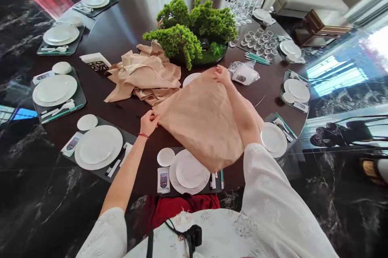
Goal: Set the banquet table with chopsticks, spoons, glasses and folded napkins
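Observation:
A beige cloth napkin (202, 122) hangs spread out above the table's near edge. My left hand (148, 123) pinches its left corner, with a red string round the wrist. My right hand (222, 74) grips the far corner, and the cloth drapes over my right forearm. Below the napkin sits a place setting with a white plate (189, 172), a small white dish (165, 157) and a wrapped packet (163, 180) on a dark mat.
A pile of beige napkins (145, 74) lies on the round dark table (127, 31) beside a green plant centrepiece (194, 29). Place settings ring the table. Several glasses (244, 5) stand at the far right, with a plastic bag (244, 72) nearer. Chairs stand at the far side.

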The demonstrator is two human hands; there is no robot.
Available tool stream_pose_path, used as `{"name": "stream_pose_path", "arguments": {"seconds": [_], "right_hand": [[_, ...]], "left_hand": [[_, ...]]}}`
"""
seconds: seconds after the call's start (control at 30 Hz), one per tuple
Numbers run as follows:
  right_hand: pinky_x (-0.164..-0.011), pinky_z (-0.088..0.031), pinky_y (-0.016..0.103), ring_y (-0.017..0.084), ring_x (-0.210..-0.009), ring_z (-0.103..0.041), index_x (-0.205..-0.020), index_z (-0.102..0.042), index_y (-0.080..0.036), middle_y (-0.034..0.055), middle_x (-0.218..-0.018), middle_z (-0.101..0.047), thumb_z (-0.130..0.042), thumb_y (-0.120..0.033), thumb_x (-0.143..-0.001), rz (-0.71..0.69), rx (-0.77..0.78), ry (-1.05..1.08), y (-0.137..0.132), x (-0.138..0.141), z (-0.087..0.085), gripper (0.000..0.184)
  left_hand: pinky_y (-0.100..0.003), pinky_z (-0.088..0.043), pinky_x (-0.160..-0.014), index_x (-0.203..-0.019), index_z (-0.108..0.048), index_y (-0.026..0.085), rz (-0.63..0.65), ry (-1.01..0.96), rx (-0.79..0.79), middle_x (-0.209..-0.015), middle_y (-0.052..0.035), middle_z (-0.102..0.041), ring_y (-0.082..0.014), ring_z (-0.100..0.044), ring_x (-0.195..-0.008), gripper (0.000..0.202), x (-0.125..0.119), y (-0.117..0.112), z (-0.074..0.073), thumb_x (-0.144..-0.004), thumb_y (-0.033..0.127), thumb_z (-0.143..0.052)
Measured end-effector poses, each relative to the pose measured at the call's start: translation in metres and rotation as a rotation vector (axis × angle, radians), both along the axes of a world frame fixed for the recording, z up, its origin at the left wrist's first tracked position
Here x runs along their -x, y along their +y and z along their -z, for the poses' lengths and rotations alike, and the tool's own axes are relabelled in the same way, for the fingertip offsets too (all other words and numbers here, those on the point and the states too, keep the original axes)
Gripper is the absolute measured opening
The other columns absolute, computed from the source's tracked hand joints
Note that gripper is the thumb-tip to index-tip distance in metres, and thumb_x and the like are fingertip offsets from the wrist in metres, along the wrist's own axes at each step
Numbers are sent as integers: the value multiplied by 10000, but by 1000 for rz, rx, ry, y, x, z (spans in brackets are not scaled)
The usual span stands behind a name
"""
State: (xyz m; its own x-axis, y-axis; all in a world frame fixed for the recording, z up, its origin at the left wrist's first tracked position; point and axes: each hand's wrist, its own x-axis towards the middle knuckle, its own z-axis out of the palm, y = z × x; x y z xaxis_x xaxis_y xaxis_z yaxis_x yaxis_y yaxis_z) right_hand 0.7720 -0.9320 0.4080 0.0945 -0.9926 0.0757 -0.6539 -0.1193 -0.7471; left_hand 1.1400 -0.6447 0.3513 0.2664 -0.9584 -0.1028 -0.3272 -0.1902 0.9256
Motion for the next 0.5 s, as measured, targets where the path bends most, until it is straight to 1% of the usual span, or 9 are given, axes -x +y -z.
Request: {"name": "stream_pose_path", "arguments": {"seconds": [0.07, 0.1, 0.17, 0.23, 0.3, 0.33, 0.37, 0.43, 0.5], "right_hand": [[-1077, -535, 479, 221, -1121, -673, -1518, -461, -77, 151, -1363, -635, -634, -329, -959, -58, -20, -16, -11, -24, 52, 638], [-1104, -517, 480, 227, -1138, -659, -1529, -450, -80, 160, -1402, -611, -629, -312, -958, -90, -48, 9, -5, -30, 76, 641], [-1097, -523, 473, 229, -1077, -668, -1476, -523, -93, 163, -1368, -629, -584, -264, -972, -198, -91, 82, 29, -28, 119, 535], [-1083, -529, 460, 244, -1081, -668, -1387, -618, -136, 147, -1295, -668, -535, -239, -988, -339, -70, 206, 83, -10, 154, 420], [-1071, -535, 437, 267, -1131, -662, -1346, -664, -173, 151, -1271, -678, -552, -265, -993, -485, -58, 344, 142, 17, 181, 382], [-1094, -523, 432, 278, -1187, -650, -1372, -658, -202, 147, -1323, -666, -620, -288, -968, -601, -51, 391, 169, 31, 192, 414], [-1139, -493, 453, 298, -1277, -617, -1425, -625, -221, 141, -1418, -626, -721, -309, -909, -736, -43, 423, 193, 44, 201, 532], [-1240, -370, 534, 324, -1466, -477, -1484, -577, -284, 101, -1568, -522, -847, -275, -798, -930, -28, 432, 224, 69, 216, 738], [-1281, -263, 590, 307, -1544, -381, -1469, -583, -344, 47, -1617, -476, -859, -176, -765, -986, -56, 390, 236, 88, 225, 775]], "left_hand": [[-202, -414, -455, -856, -564, 211, -69, -72, -83, -555, 29, -640, -117, -550, -408, 184, -7, -17, 30, -824, 369, -652], [-204, -431, -485, -861, -564, 210, -103, -110, -125, -562, 29, -644, -118, -561, -423, 173, -10, -26, 45, -828, 360, -644], [-213, -467, -559, -853, -555, 213, -145, -188, -210, -565, 31, -642, -128, -597, -469, 147, -16, -43, 73, -842, 343, -622], [-229, -491, -645, -818, -538, 220, -139, -287, -298, -556, 25, -637, -158, -659, -576, 132, -19, -58, 97, -855, 329, -603], [-246, -495, -714, -790, -529, 229, -120, -387, -375, -553, 8, -640, -197, -710, -731, 134, -21, -70, 116, -861, 322, -594], [-254, -496, -739, -793, -535, 232, -121, -422, -401, -562, -1, -648, -213, -721, -804, 126, -22, -75, 124, -864, 320, -590], [-263, -499, -759, -809, -547, 233, -133, -444, -420, -576, -11, -659, -227, -725, -861, 112, -23, -79, 131, -868, 321, -584], [-287, -511, -806, -888, -590, 228, -169, -455, -439, -623, -32, -686, -247, -726, -926, 108, -25, -83, 140, -887, 332, -561], [-327, -524, -877, -1041, -624, 207, -199, -449, -449, -718, -63, -729, -267, -725, -977, 213, -26, -82, 147, -909, 343, -528]]}}
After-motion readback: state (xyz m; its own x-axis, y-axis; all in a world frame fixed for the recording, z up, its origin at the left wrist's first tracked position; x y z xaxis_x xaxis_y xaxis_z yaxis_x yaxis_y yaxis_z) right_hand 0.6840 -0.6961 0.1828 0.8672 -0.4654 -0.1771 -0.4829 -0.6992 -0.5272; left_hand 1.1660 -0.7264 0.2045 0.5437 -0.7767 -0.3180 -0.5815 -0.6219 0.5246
